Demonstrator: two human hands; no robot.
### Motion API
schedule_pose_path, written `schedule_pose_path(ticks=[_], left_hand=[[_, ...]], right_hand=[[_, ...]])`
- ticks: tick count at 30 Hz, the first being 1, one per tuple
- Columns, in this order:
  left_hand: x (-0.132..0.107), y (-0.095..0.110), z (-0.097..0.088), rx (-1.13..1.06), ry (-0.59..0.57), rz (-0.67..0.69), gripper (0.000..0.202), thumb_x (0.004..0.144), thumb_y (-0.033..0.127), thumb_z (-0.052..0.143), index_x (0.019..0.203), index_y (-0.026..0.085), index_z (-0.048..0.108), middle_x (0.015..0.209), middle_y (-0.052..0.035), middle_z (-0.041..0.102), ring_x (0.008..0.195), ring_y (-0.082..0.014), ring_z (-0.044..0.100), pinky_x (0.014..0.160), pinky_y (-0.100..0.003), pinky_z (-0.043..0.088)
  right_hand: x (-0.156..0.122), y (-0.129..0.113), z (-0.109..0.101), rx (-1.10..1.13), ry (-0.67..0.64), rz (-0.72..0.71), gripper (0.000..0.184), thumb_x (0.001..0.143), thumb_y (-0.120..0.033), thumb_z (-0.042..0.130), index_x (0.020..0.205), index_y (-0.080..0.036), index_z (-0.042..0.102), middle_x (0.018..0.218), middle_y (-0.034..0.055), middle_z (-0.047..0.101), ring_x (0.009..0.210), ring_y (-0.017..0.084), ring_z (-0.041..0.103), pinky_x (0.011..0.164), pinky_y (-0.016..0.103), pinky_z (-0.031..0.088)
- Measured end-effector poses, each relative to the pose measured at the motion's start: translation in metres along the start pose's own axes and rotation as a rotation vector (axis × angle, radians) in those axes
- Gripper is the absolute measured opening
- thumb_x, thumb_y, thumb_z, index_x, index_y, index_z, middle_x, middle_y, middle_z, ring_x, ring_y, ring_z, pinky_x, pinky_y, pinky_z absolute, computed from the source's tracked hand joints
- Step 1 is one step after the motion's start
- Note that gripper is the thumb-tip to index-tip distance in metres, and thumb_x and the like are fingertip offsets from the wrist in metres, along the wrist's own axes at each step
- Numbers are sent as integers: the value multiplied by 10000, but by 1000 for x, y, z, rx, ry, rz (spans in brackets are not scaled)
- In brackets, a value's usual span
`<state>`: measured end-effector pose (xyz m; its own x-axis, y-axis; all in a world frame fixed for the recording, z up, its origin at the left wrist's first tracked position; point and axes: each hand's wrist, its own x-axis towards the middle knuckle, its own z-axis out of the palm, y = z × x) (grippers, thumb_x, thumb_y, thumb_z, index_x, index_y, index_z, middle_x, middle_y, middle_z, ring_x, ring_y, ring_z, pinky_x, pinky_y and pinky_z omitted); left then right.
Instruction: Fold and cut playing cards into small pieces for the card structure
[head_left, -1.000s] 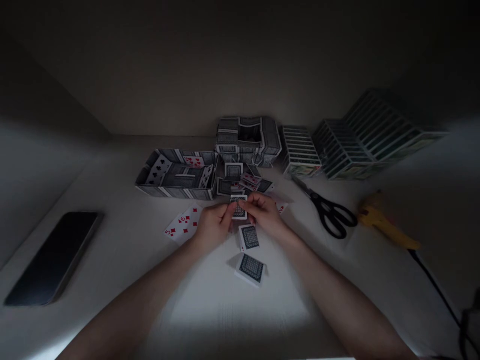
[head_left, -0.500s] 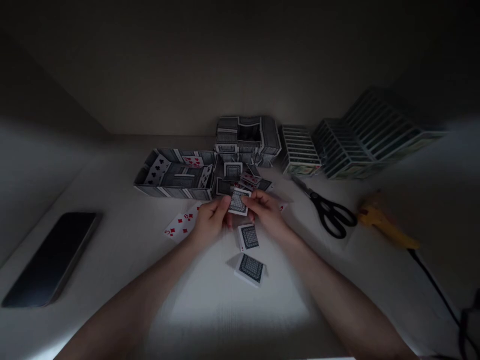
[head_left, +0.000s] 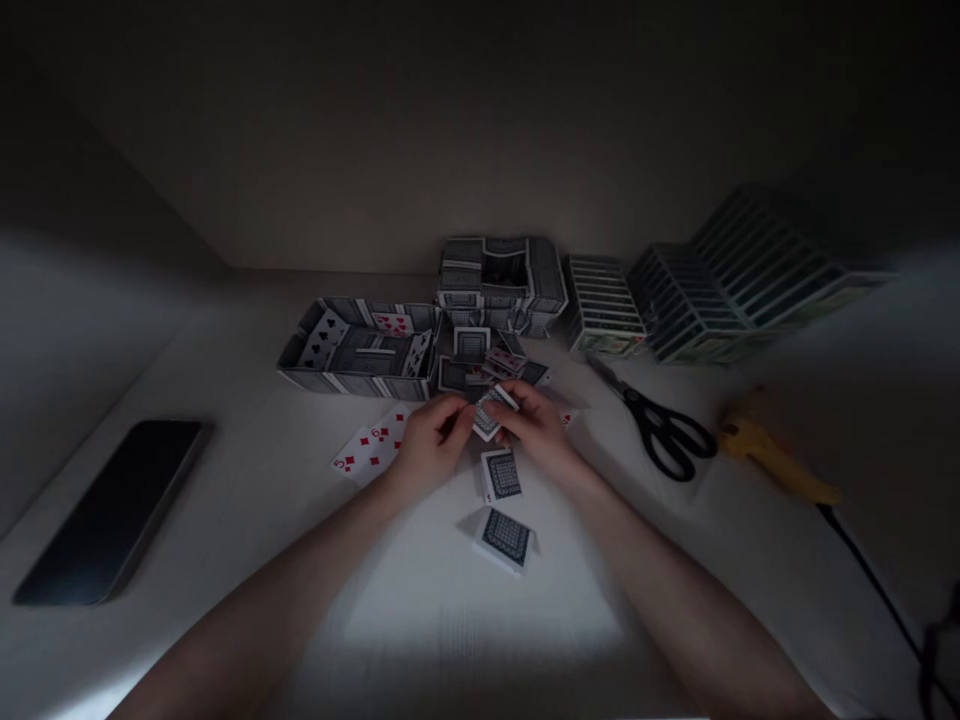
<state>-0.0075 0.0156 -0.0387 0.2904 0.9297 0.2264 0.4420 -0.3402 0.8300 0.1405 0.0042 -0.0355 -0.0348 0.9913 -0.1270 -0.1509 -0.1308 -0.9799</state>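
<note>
Head view: my left hand [head_left: 429, 447] and right hand [head_left: 541, 437] both pinch one small folded card [head_left: 491, 410] (patterned back up, tilted) just above the worktop [head_left: 420, 620], in front of a heap of cards [head_left: 487, 362]. Two more folded pieces [head_left: 501, 475] lie just nearer me; scissors [head_left: 664, 432] lie well to the right.

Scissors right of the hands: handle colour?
Black handles on the metal-bladed scissors; head view shows them.

card backs [head_left: 506, 537] dark lattice, white border | scissors [head_left: 664, 432] black | glue gun [head_left: 772, 455] yellow | phone [head_left: 112, 510] black
</note>
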Motion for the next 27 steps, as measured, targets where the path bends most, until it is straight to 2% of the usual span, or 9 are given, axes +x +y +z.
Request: schedule_pose_path(ticks=[6, 10, 14, 19, 23, 27], left_hand=[[-1, 2, -2, -25, -52, 42, 257, 818, 278, 457, 593, 158, 492, 570, 27, 445, 567, -90, 424, 530, -203, 323], [-1, 4, -3, -98, -86, 12, 239, 800, 264, 466, 589, 155, 493, 560, 33, 421, 544, -85, 399, 510, -201, 311], [-1, 4, -2, -140, -82, -34, 229, 759, 235, 477, 544, 156, 468, 538, 37, 405, 527, -83, 379, 489, -198, 297], [0, 4, -1, -152, -79, -74, 207, 724, 208, 489, 527, 157, 456, 521, 43, 402, 517, -79, 375, 480, -192, 289], [1, 5, -1, -267, -63, -160, 203, 763, 293, 485, 604, 165, 485, 515, 43, 425, 490, -82, 400, 457, -190, 305], [1, 4, -1, -361, -56, -217, 157, 772, 298, 472, 696, 168, 513, 536, 41, 470, 494, -90, 446, 472, -194, 347]], right_hand=[[-1, -3, -3, -35, -83, -26, 191, 689, -352, 630, 679, -182, 543, 521, -62, 467, 416, 67, 394, 400, 197, 308], [-3, -7, -4, -58, -127, -20, 193, 690, -352, 617, 656, -174, 551, 510, -58, 465, 425, 73, 397, 410, 202, 301], [-4, -4, -2, -107, -102, -24, 169, 687, -341, 603, 668, -185, 542, 503, -64, 460, 419, 81, 404, 407, 207, 312], [-5, 4, 1, -248, -33, -148, 90, 704, -263, 574, 663, -194, 533, 527, -61, 446, 458, 83, 411, 428, 197, 320], [-5, 4, 2, -182, 9, -117, 117, 718, -315, 566, 703, -204, 532, 568, -49, 466, 473, 95, 445, 415, 198, 356], [-5, 3, 3, -131, 21, -89, 150, 730, -353, 565, 757, -206, 554, 606, -38, 503, 472, 97, 462, 415, 204, 382]])
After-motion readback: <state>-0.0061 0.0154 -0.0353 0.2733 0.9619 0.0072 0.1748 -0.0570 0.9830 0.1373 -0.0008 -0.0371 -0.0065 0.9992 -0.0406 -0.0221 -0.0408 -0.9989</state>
